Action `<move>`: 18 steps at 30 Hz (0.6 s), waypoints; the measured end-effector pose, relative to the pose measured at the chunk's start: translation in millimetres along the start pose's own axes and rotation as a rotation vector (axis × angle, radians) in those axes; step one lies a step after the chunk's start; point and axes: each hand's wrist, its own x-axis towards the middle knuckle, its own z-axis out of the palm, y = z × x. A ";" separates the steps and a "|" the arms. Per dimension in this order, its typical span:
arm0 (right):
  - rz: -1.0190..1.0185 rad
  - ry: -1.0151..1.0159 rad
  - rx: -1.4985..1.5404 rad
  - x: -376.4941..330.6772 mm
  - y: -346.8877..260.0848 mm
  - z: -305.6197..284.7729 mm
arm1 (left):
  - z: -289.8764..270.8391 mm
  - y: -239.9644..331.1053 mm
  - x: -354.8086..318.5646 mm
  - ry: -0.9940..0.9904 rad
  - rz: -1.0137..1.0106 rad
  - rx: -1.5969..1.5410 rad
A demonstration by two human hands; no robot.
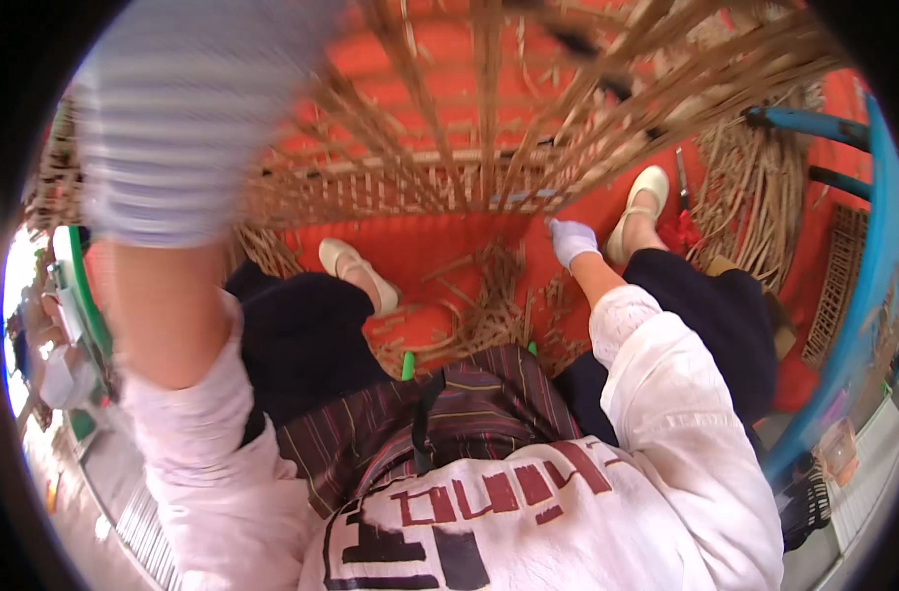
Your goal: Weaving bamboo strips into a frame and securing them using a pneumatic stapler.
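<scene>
A large woven bamboo lattice (469,148) stands tilted in front of me over a red mat (420,246). My left hand (173,118), in a striped glove, is raised close to the camera at the lattice's left edge. It is blurred, so its grip does not show. My right hand (572,239), in a pale glove, reaches down between my knees. Its fingers are closed on the lattice's lower rim.
Loose bamboo strips (479,315) litter the mat between my cream shoes (356,271). A bigger heap of strips (755,197) and a red-handled tool (681,212) lie at the right. A blue metal frame (863,246) curves along the right side.
</scene>
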 end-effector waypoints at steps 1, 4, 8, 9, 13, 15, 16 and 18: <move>0.074 -0.045 -0.011 -7.9 15.8 -12.8 | -4.8 4.1 -3.1 0.013 0.026 0.015; 0.207 0.022 -0.045 -46.7 67.4 -76.8 | -28.0 20.5 -23.9 0.205 0.324 0.055; 0.489 0.697 0.123 -186.3 98.5 -222.2 | -75.3 43.4 -96.6 0.004 0.204 0.032; 0.225 1.142 0.482 -237.8 87.1 -250.7 | -79.1 47.9 -111.5 0.019 0.223 0.037; -0.326 1.483 0.474 -402.7 -20.0 -323.8 | -92.4 59.0 -166.1 0.219 0.270 -0.141; -0.417 1.395 0.117 -443.4 -83.3 -314.6 | -98.0 60.3 -180.5 0.283 0.287 -0.274; -0.449 1.350 -0.011 -449.5 -108.3 -307.2 | -98.5 59.2 -182.6 0.272 0.291 -0.274; -0.653 1.417 -0.171 -443.8 -142.7 -298.1 | -102.2 59.8 -183.2 0.241 0.322 -0.353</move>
